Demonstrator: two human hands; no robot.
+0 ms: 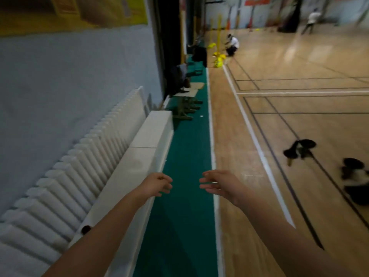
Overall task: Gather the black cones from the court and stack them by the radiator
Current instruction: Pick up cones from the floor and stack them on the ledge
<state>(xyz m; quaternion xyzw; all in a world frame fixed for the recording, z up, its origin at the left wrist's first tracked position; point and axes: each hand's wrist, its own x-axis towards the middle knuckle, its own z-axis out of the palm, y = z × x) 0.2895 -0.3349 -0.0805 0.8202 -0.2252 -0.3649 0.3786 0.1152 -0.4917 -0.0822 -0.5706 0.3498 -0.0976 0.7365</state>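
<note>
Seemingly early: left hand (157, 184) and right hand (217, 184) hover loosely curled, holding nothing. Black cones (305, 144) lie on the court (299, 100), none visibly stacked by the radiator (79, 156)

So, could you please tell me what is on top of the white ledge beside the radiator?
On the white ledge only one small dark round thing shows, near its close end, too blurred to identify. The left forearm crosses the ledge and hides whatever lies beneath it.

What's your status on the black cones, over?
Left hand and right hand both empty, fingers loose, above the green strip. Black cones lie scattered on the court, right of the hands, away from the radiator. Bare floor between hands and cones.
</note>
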